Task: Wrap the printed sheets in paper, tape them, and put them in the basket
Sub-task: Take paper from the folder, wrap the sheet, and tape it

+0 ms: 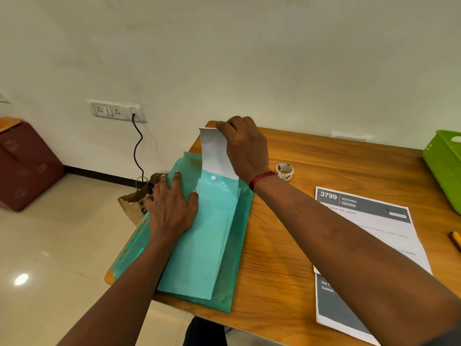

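Folder (pixel 199 236) lies long axis away from you on desk (pixel 287 258). Left hand (pixel 172 208), flat, open, pins it. Right hand (pixel 244 148) has grip pinched on white sheet (pixel 215 156) at far end, half out. Printed sheets (pixel 369 245) to your right, right hand nearer; tape roll (pixel 285 171), basket (pixel 444 166) beyond.

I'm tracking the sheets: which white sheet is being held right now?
The blank white sheet pinched by the right hand, half out of the green folder; the printed sheets lie untouched beside it.

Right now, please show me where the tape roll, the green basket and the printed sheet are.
tape roll (pixel 285 171), head view, on its outer side.
green basket (pixel 442 168), head view, on its near wall.
printed sheet (pixel 374 236), head view, on its white middle.
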